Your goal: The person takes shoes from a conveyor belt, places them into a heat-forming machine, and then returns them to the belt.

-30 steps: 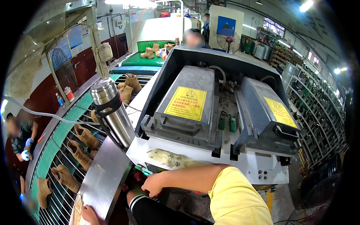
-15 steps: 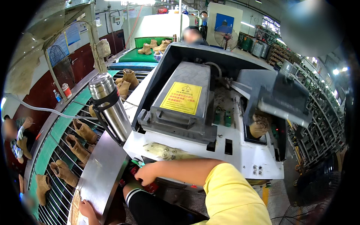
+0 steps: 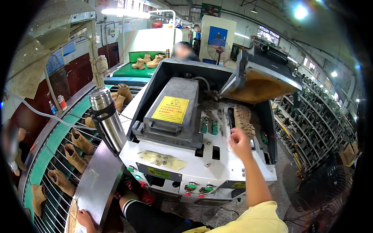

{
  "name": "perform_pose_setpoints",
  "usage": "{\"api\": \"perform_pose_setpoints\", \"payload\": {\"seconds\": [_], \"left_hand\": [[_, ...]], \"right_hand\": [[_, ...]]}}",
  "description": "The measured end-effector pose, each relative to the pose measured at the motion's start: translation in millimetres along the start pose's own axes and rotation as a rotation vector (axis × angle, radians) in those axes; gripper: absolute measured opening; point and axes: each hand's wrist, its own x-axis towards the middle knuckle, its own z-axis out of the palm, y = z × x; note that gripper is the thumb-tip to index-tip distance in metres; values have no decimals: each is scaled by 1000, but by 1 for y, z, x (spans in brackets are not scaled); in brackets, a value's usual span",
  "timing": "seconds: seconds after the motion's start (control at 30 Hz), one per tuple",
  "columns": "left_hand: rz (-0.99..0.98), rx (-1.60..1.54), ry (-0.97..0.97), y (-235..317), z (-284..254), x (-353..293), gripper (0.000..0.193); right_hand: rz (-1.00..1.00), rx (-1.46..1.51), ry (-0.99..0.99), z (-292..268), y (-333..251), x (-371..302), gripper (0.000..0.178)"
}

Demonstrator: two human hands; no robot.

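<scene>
My right hand (image 3: pixel 237 141) is raised over the white press machine (image 3: pixel 217 171), fingers apart and holding nothing, just short of a tan boot (image 3: pixel 244 120). The boot lies sole-up in the machine's right chamber. That chamber's grey lid (image 3: pixel 264 75) is swung up and open. The left chamber's lid (image 3: pixel 171 110), with a yellow warning label, is down. My left hand (image 3: pixel 83 219) rests at the lower left on the edge of a steel shelf (image 3: pixel 97 182); its fingers are mostly hidden.
A steel flask (image 3: pixel 107 120) stands on the shelf at the machine's left corner. A green wire conveyor (image 3: pixel 58 163) at the left carries several tan boots. Another person stands behind the machine. Shoe racks (image 3: pixel 318 128) and a floor fan (image 3: pixel 326 202) are at the right.
My right hand left the button panel at the front left and rose to the right chamber. The right lid swung up, baring the boot inside.
</scene>
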Motion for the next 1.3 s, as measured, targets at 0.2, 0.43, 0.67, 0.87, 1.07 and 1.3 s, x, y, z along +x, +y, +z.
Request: {"api": "perform_pose_setpoints", "payload": {"seconds": [0.2, 0.43, 0.67, 0.87, 1.07, 1.3], "left_hand": [[-10, -76, -16, 0, 2, 0, 31], [21, -126, -9, -7, 13, -5, 29], [-19, -236, -16, -2, -8, -12, 30], [125, -135, 9, 23, -21, -33, 19], [142, -1101, -533, 171, -106, -133, 13], [638, -1873, -863, 238, -222, -148, 57]], "right_hand": [[467, -651, -7, -38, 52, 80, 93], [595, -654, -333, -55, 40, 140, 88], [154, -324, 392, -61, 45, 33, 82], [55, 226, 656, -55, 96, -93, 77], [7, 567, 299, -58, 67, -125, 44], [-181, 988, -536, 63, -78, -150, 78]]}}
